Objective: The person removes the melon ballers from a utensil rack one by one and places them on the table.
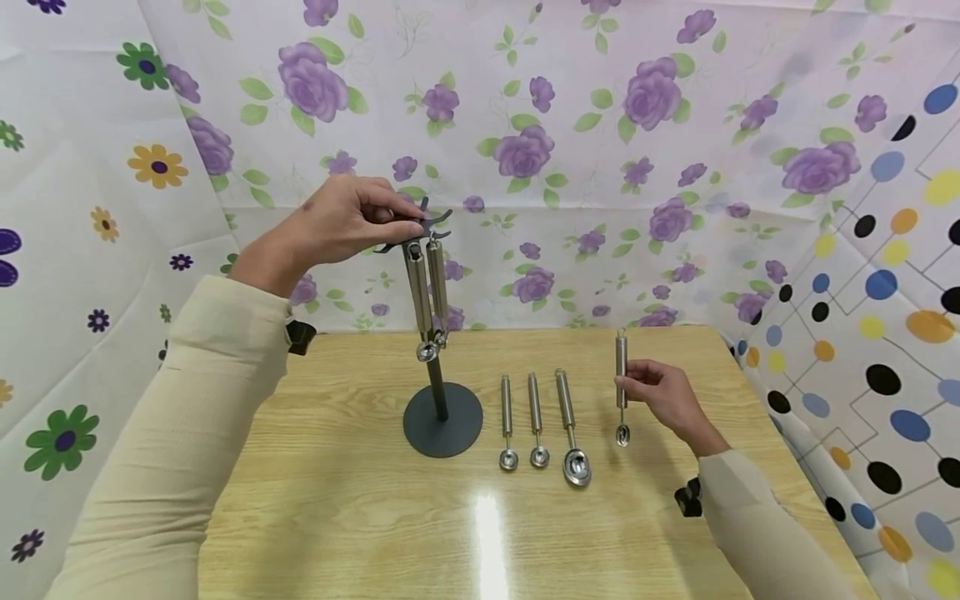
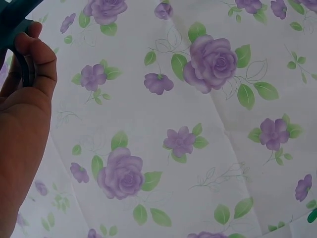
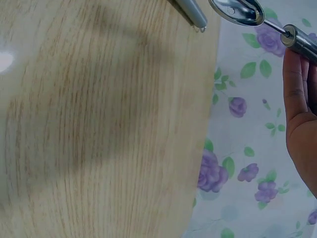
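Note:
A dark utensil stand [image 1: 443, 427] has a round base, a pole and curved hooks on top. My left hand [image 1: 351, 218] grips its hooked top between thumb and fingers; in the left wrist view that hand [image 2: 30, 89] shows at the left edge. Two steel scoops hang from the hooks, a front one [image 1: 419, 292] and one behind [image 1: 437, 279]. To the right, my right hand [image 1: 663, 398] pinches a melon baller [image 1: 621, 367] by its handle, hook end up. Its oval bowl [image 3: 240, 11] shows a small hole in the right wrist view.
Between stand and right hand, two small ballers [image 1: 507, 408] [image 1: 535, 408] and a larger scoop [image 1: 566, 408] lie side by side on the wooden table [image 1: 360, 517]. Flowered cloth [image 1: 570, 167] hangs behind it, with a dotted cloth [image 1: 892, 350] on the right.

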`<action>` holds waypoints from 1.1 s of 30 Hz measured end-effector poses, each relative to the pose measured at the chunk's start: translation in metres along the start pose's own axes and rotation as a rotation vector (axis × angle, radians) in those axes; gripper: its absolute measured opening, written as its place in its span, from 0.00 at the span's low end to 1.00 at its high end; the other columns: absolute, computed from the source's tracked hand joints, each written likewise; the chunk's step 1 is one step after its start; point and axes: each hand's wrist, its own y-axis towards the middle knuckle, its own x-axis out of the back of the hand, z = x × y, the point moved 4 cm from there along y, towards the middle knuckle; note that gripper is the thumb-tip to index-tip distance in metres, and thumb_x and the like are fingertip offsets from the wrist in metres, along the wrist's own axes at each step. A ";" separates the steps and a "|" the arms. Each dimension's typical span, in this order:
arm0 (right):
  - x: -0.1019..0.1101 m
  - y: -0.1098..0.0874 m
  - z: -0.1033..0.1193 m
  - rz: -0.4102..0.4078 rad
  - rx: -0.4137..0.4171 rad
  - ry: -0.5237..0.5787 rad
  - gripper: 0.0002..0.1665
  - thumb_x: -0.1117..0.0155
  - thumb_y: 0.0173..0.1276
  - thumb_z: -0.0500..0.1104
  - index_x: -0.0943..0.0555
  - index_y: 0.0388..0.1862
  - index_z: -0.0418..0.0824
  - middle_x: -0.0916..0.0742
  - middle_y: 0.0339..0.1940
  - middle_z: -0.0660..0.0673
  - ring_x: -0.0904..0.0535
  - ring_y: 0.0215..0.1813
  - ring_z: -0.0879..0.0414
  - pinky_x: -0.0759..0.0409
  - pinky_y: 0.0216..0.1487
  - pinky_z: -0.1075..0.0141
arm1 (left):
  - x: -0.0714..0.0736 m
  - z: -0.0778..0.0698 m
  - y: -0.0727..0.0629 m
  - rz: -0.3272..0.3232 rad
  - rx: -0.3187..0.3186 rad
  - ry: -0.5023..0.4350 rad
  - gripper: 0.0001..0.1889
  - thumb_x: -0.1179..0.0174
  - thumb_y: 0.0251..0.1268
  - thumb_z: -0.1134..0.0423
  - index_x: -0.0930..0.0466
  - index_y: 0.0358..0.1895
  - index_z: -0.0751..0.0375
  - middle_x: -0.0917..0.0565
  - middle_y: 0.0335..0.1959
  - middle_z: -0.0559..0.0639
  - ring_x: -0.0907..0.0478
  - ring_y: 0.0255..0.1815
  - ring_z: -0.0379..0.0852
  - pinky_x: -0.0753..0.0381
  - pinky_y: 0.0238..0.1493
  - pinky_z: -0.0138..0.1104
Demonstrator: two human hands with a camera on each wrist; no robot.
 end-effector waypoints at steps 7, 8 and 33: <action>-0.004 0.004 -0.014 -0.004 -0.017 0.025 0.28 0.32 0.71 0.44 0.24 0.62 0.26 0.17 0.47 0.35 0.15 0.40 0.59 0.16 0.45 0.62 | -0.001 0.000 0.000 -0.010 -0.011 0.001 0.10 0.35 0.68 0.69 0.12 0.49 0.67 0.20 0.36 0.52 0.34 0.26 0.45 0.34 0.30 0.30; -0.005 0.005 -0.016 -0.004 -0.018 0.029 0.28 0.32 0.71 0.44 0.24 0.62 0.26 0.17 0.47 0.35 0.15 0.40 0.59 0.16 0.46 0.61 | -0.001 0.000 0.000 -0.010 -0.013 0.000 0.10 0.35 0.68 0.69 0.12 0.49 0.67 0.20 0.36 0.52 0.34 0.27 0.45 0.34 0.30 0.30; -0.017 0.013 -0.057 -0.020 -0.102 -0.009 0.28 0.31 0.71 0.45 0.23 0.61 0.27 0.16 0.46 0.38 0.16 0.40 0.57 0.17 0.50 0.53 | 0.000 0.000 -0.002 -0.013 -0.006 0.009 0.10 0.35 0.68 0.67 0.11 0.49 0.65 0.20 0.36 0.52 0.35 0.25 0.46 0.34 0.28 0.31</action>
